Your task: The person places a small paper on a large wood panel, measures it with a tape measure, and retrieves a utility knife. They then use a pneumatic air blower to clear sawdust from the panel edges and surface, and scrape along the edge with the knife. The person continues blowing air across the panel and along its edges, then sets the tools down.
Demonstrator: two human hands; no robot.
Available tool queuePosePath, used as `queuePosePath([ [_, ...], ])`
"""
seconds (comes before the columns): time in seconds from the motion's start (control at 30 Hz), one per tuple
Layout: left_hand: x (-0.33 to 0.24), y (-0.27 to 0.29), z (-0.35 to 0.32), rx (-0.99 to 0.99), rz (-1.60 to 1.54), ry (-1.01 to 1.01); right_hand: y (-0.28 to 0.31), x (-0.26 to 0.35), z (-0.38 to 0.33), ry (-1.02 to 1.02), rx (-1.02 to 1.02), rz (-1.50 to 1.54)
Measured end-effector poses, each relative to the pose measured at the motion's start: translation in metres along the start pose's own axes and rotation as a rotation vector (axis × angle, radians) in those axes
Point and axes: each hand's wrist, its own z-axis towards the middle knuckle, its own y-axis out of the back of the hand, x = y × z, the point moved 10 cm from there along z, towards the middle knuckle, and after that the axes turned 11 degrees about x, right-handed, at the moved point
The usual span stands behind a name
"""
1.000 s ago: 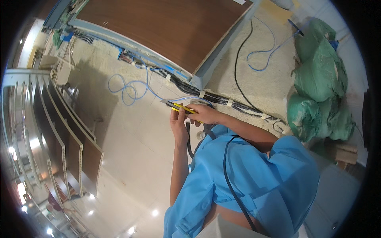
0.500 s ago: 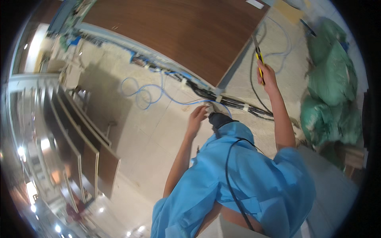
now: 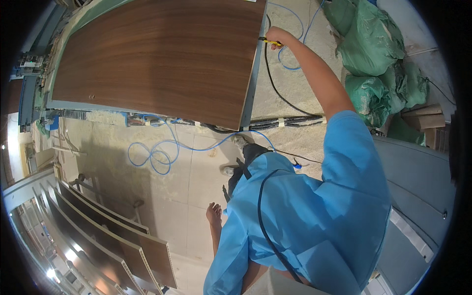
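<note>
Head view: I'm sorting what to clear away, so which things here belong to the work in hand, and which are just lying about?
In hand:
right hand
yellow-handled tool
wood-grain panel
black cable

Lying about:
green sacks
blue cable loops
leaning shelf boards
left hand, hanging free

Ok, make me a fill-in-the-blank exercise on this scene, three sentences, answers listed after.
1. The right hand holds a tool with a ____ handle at the edge of the wooden panel.
2. The left hand hangs low and holds ____.
3. A loose ____ cable lies coiled on the floor below the panel.

Missing words: yellow; nothing; blue
</note>
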Motion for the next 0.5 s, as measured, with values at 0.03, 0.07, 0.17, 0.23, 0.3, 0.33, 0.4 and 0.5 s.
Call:
queuePosePath([
  [0.03,-0.002,-0.001,0.001,0.028,-0.032,0.002,-0.001,0.001,0.005,-0.034,-0.004,0.004],
  [0.07,-0.012,-0.008,0.002,0.093,-0.057,-0.073,-0.003,0.001,0.01,-0.065,0.006,0.026],
  [0.17,-0.031,-0.016,0.002,0.116,-0.113,-0.149,-0.001,0.004,0.011,-0.061,-0.033,0.074],
  [0.23,-0.047,-0.023,0.005,0.119,-0.076,-0.18,-0.014,0.0,0.006,-0.083,0.046,0.13],
  [0.3,-0.057,-0.034,0.013,0.16,-0.028,-0.157,-0.022,-0.001,-0.007,-0.099,0.06,0.183],
  [0.33,-0.06,-0.033,0.017,0.149,0.013,-0.127,-0.031,-0.002,-0.015,-0.099,0.059,0.207],
  [0.4,-0.069,-0.036,0.027,0.206,0.072,-0.109,-0.049,-0.001,-0.033,-0.095,0.065,0.221],
  [0.5,-0.091,-0.019,0.044,0.214,0.21,-0.082,-0.082,-0.003,-0.061,-0.082,0.094,0.208],
])
